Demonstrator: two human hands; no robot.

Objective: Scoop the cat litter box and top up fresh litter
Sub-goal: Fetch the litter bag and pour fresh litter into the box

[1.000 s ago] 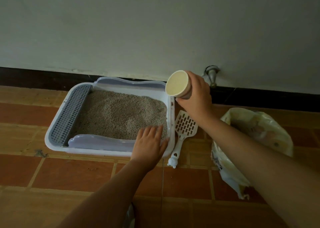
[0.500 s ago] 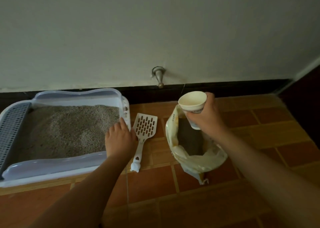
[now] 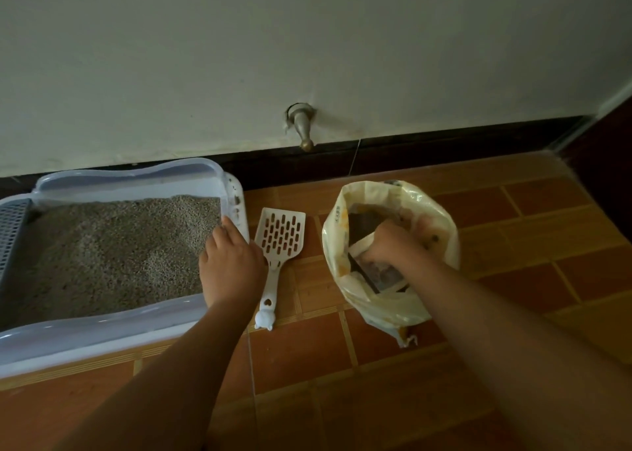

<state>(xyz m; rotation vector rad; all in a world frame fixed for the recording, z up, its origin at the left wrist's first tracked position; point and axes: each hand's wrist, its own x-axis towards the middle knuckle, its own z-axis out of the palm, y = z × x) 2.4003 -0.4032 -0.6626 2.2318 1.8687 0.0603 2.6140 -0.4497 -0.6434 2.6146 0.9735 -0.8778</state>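
A white litter box (image 3: 102, 327) filled with grey litter (image 3: 113, 248) sits on the floor at the left, against the wall. My left hand (image 3: 231, 266) rests on its right rim, fingers lying over the edge. A white slotted scoop (image 3: 278, 245) lies on the tiles just right of the box. Further right stands an open yellowish litter bag (image 3: 372, 310). My right hand (image 3: 393, 245) is down inside the bag's mouth, curled round a paper cup (image 3: 359, 247) that is mostly hidden by the hand.
The floor is orange-brown tile (image 3: 513, 238). A metal doorstop (image 3: 302, 125) sticks out of the white wall above the dark skirting. A grey perforated grid (image 3: 12, 231) covers the box's left end.
My right hand has gone from holding the cup above the bag to pushing it down inside the bag. My left hand stays on the box's right rim.
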